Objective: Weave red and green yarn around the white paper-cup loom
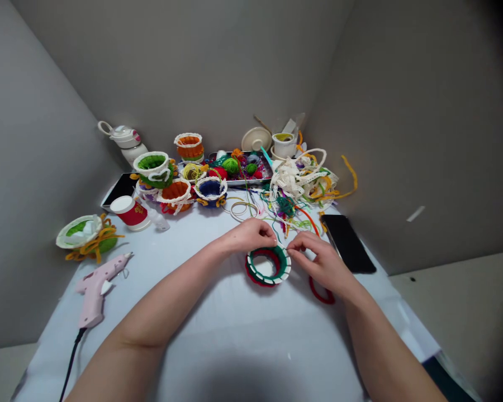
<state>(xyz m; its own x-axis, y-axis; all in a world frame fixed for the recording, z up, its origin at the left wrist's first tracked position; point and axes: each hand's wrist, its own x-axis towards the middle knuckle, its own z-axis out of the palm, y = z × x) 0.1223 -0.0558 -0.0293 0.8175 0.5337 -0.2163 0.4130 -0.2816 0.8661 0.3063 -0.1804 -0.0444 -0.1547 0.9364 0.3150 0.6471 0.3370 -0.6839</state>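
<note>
A small round woven basket (285, 267) with red and green yarn between white uprights sits on the table, its open top towards me. My left hand (255, 234) is at its far rim, thumb and fingers closed on the edge. My right hand (318, 258) pinches dark green yarn at the rim's right side. A strand of this yarn runs back to a tangled green bundle (285, 206). Beneath my right hand lies a loop of red yarn (321, 295). The insides of both pinches are partly hidden by the fingers.
To the left lie a pink glue gun (98, 287) with a black cord and a red-and-white paper cup (131, 213). Several finished yarn baskets (175, 195) stand behind. A tray (251, 181) of yarn balls, a heap of white lace (291, 180) and a black phone (349, 243) are farther right.
</note>
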